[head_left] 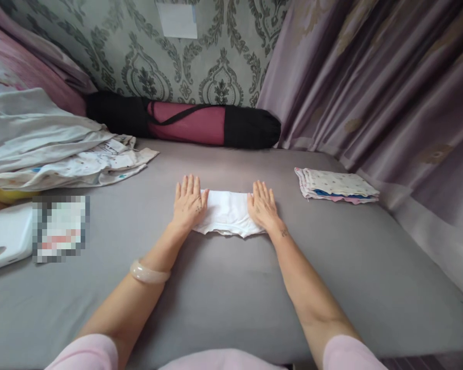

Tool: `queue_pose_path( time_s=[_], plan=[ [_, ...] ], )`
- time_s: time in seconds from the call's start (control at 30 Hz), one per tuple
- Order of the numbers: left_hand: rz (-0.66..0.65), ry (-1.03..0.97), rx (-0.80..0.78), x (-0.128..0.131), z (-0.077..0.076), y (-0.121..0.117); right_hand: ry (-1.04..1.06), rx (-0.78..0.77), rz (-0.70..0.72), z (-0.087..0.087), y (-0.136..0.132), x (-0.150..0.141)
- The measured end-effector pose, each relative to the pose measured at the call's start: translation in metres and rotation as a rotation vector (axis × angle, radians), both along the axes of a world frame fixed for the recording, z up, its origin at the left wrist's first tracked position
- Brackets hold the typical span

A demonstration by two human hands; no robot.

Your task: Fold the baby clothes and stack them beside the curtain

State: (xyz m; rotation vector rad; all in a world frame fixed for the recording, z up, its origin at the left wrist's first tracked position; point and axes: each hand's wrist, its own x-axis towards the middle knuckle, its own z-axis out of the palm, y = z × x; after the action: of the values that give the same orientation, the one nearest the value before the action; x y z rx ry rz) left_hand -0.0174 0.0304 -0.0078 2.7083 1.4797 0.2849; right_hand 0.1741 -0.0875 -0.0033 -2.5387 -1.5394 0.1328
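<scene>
A white folded cloth, perhaps a small garment, lies flat on the grey sheet in front of me. My left hand rests palm down on its left end, fingers stretched away from me. On the right end lies my right hand, also flat with the fingers extended. Between the two hands the middle of the cloth shows, with a slightly wavy near edge. The ends of the cloth under my palms are hidden. Neither hand grips anything.
Folded cloths form a neat stack at the right. Loose pale clothes are heaped at the left, above a white device and a blurred-out item. A long black and maroon bag lies along the wall, beside a purple curtain.
</scene>
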Motion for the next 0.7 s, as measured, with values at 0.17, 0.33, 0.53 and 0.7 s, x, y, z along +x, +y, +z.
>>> queue_pose_path(
  time_s=[0.17,0.33,0.53,0.7],
  plan=[
    [0.036,0.04,-0.149,-0.005,-0.007,0.007,0.017,-0.025,-0.055,-0.011,-0.003,0.01],
    [0.047,0.019,-0.156,-0.005,-0.011,0.009,0.024,-0.026,-0.059,-0.012,-0.001,0.01],
    [0.056,0.026,-0.141,-0.005,-0.014,0.008,0.04,-0.044,-0.061,-0.011,-0.001,0.009],
    [0.04,0.033,-0.05,-0.004,-0.013,0.006,0.062,-0.064,-0.07,-0.009,0.001,0.013]
  ],
)
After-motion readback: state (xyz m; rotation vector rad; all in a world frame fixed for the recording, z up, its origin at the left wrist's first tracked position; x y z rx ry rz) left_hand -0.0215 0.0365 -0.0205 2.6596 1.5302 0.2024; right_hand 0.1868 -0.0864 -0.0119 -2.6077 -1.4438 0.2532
